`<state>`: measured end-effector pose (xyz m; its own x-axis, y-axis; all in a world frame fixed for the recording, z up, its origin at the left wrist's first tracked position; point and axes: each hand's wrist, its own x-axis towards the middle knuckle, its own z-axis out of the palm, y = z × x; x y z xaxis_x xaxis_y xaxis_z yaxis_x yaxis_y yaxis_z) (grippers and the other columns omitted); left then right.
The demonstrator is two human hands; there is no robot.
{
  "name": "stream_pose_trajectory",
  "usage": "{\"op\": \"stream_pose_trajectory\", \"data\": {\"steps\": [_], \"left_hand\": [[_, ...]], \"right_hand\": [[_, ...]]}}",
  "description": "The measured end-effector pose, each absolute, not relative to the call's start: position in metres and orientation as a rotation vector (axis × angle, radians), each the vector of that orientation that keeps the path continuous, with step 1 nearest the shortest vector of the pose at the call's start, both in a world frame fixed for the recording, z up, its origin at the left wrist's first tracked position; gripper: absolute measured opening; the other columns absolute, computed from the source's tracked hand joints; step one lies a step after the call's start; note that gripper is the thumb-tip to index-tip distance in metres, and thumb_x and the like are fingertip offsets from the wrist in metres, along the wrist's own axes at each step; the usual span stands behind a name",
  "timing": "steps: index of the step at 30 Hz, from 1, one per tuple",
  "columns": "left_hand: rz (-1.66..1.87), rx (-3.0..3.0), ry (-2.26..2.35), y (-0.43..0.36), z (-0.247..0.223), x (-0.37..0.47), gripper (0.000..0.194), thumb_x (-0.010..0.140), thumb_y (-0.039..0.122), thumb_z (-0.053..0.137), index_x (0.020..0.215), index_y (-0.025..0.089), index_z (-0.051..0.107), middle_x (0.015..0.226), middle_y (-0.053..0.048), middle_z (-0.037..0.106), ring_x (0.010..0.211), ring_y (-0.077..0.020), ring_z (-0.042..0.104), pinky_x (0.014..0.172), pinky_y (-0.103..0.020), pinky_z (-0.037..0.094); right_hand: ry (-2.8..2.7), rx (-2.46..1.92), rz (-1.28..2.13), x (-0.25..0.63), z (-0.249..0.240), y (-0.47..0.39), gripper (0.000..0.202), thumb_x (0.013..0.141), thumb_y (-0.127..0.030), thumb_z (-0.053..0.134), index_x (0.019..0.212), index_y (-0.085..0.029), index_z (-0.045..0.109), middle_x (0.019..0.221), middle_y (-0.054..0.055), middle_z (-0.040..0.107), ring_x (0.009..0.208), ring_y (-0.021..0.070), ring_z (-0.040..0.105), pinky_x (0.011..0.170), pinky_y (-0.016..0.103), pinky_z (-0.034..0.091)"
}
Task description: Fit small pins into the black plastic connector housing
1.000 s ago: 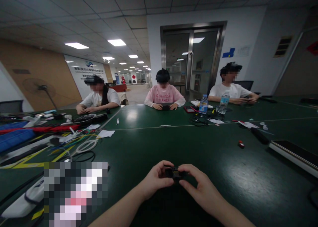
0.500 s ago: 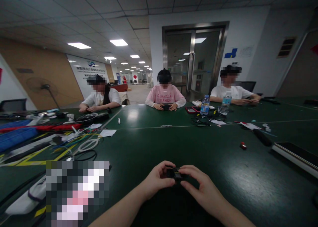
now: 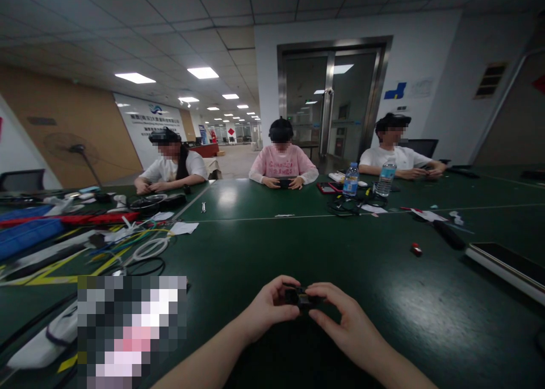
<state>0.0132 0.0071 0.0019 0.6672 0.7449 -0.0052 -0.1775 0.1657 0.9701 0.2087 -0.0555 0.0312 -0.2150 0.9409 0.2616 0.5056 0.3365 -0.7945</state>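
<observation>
A small black object with a yellowish marking (image 3: 303,299) is held between my two hands, over the near middle of the green table. Its kind is too dark and small to make out. My left hand (image 3: 276,302) grips its left side, fingers curled over the top and thumb along the near edge. On the opposite side, my right hand (image 3: 338,309) has its fingertips on the top right edge and its thumb below. Part of the object is hidden behind my fingers.
The green table (image 3: 238,252) has a power strip (image 3: 38,343), coiled cables (image 3: 151,248) and blue trays (image 3: 29,235) at left. Rightward lie a small red item (image 3: 416,249) and a white-edged flat device (image 3: 506,270). Bottles (image 3: 351,180) stand farther back. Three people sit opposite.
My hands keep the same grip in nearly the same place. The small black object looks slightly turned between them, its lit face now darker.
</observation>
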Motion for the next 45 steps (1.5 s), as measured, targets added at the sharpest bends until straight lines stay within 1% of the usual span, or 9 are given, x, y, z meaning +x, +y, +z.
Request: {"op": "stream_pose_trajectory", "data": {"steps": [6,12,17,22,25,30,37,41,45], "left_hand": [[0.710,1.232,0.551,0.0064,0.0033,0.0135,0.045,0.065,0.015,0.075,0.105,0.019,0.054,0.098,-0.004,0.060,0.082,-0.0149,0.059,0.071,-0.028,0.046],[0.731,1.213,0.501,0.0056,0.0050,0.0145,0.045,0.065,0.016,0.075,0.104,0.019,0.053,0.094,-0.003,0.060,0.077,-0.0129,0.060,0.068,-0.025,0.045],[0.723,1.213,0.517,0.0052,0.0058,0.0140,0.046,0.063,0.017,0.077,0.103,0.020,0.054,0.092,-0.002,0.060,0.075,-0.0124,0.059,0.068,-0.026,0.044],[0.724,1.207,0.525,0.0065,0.0032,0.0144,0.050,0.062,0.015,0.077,0.106,0.022,0.054,0.094,-0.002,0.061,0.078,-0.0132,0.058,0.071,-0.026,0.044],[0.723,1.196,0.539,0.0069,0.0026,0.0150,0.053,0.061,0.014,0.077,0.108,0.022,0.055,0.099,-0.003,0.060,0.082,-0.0146,0.058,0.074,-0.028,0.044],[0.727,1.205,0.582,0.0059,0.0042,0.0156,0.050,0.059,0.015,0.078,0.105,0.020,0.059,0.101,-0.004,0.060,0.089,-0.0175,0.056,0.080,-0.031,0.043],[0.734,1.188,0.564,0.0053,0.0032,0.0167,0.049,0.060,0.015,0.078,0.104,0.020,0.059,0.098,-0.003,0.060,0.081,-0.0139,0.057,0.072,-0.027,0.045],[0.745,1.170,0.547,0.0057,0.0012,0.0180,0.050,0.058,0.016,0.080,0.103,0.019,0.059,0.091,-0.002,0.061,0.072,-0.0113,0.057,0.068,-0.025,0.045],[0.723,1.180,0.549,0.0062,0.0014,0.0174,0.051,0.060,0.017,0.079,0.106,0.020,0.057,0.091,-0.002,0.062,0.069,-0.0105,0.058,0.068,-0.026,0.045]], "right_hand": [[-1.821,-1.352,0.750,0.2087,0.0320,-0.0579,0.035,0.079,-0.024,0.058,0.114,-0.025,0.055,0.115,0.005,0.061,0.108,0.0226,0.054,0.094,0.040,0.043],[-1.814,-1.368,0.775,0.2102,0.0323,-0.0571,0.035,0.081,-0.030,0.056,0.115,-0.024,0.054,0.116,0.006,0.061,0.108,0.0232,0.055,0.092,0.040,0.044],[-1.802,-1.358,0.786,0.2100,0.0314,-0.0553,0.034,0.082,-0.030,0.055,0.115,-0.024,0.054,0.115,0.006,0.061,0.107,0.0229,0.056,0.092,0.040,0.044],[-1.795,-1.356,0.782,0.2100,0.0321,-0.0559,0.031,0.083,-0.030,0.054,0.113,-0.024,0.055,0.114,0.005,0.062,0.104,0.0223,0.057,0.090,0.038,0.045],[-1.795,-1.350,0.769,0.2100,0.0321,-0.0556,0.030,0.083,-0.030,0.054,0.112,-0.025,0.056,0.112,0.005,0.063,0.101,0.0221,0.058,0.088,0.038,0.046],[-1.825,-1.297,0.752,0.2100,0.0305,-0.0548,0.024,0.084,-0.027,0.053,0.107,-0.025,0.060,0.110,0.005,0.062,0.103,0.0218,0.057,0.088,0.037,0.046],[-1.840,-1.274,0.756,0.2099,0.0316,-0.0561,0.023,0.084,-0.027,0.053,0.106,-0.026,0.061,0.111,0.005,0.061,0.104,0.0212,0.056,0.088,0.036,0.046],[-1.836,-1.262,0.744,0.2090,0.0329,-0.0562,0.022,0.084,-0.028,0.054,0.105,-0.025,0.062,0.109,0.005,0.062,0.103,0.0215,0.057,0.088,0.036,0.046],[-1.826,-1.308,0.748,0.2088,0.0334,-0.0561,0.027,0.083,-0.028,0.054,0.109,-0.025,0.059,0.110,0.005,0.063,0.102,0.0221,0.057,0.088,0.037,0.046]]}}
